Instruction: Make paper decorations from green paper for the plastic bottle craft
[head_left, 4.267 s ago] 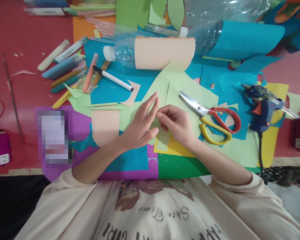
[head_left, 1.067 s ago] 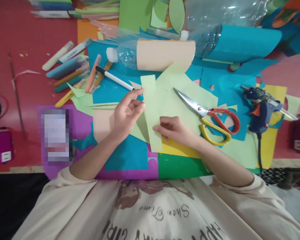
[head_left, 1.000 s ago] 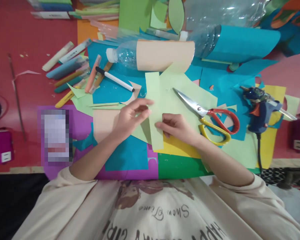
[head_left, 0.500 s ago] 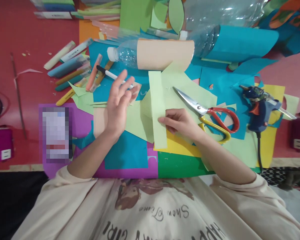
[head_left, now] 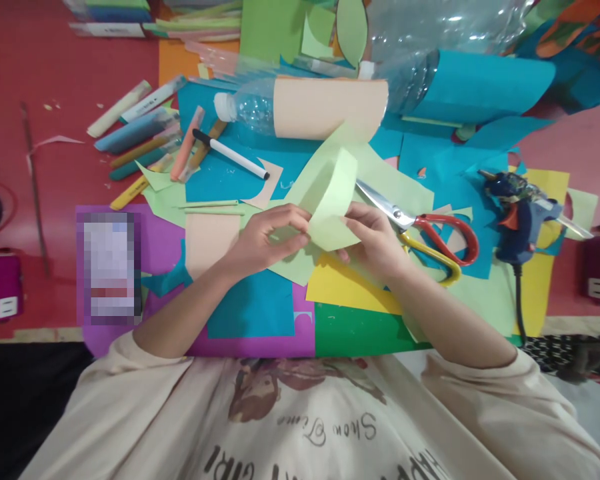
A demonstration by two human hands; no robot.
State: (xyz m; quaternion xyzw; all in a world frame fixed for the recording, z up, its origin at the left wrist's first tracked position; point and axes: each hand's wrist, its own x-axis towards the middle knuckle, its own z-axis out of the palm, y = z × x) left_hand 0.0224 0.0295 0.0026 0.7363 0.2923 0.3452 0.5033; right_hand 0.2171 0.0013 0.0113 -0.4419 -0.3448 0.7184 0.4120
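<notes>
A pale green paper strip point(head_left: 333, 200) curves upward between my hands above a larger pale green sheet. My left hand point(head_left: 270, 237) has its thumb and fingertips closed at the strip's left edge. My right hand point(head_left: 375, 240) grips the strip's lower end on the other side, thumb on top and fingers partly hidden underneath. Close to the right hand lie scissors point(head_left: 405, 220) with one red and one yellow handle, their blades slightly apart. A black-and-white marker point(head_left: 235, 157) rests on blue paper beyond my left hand.
Behind the hands lies a plastic bottle point(head_left: 257, 110) wrapped in peach paper, with a blue-wrapped bottle point(head_left: 485, 87) to its right. A glue gun point(head_left: 523, 223) sits at the right. Several markers point(head_left: 137, 133) and a blurred phone point(head_left: 111, 267) are at the left.
My left hand has come down and right from its spread position to the strip. The strip, flat and straight before, is now lifted and bent, and my right hand has shifted slightly.
</notes>
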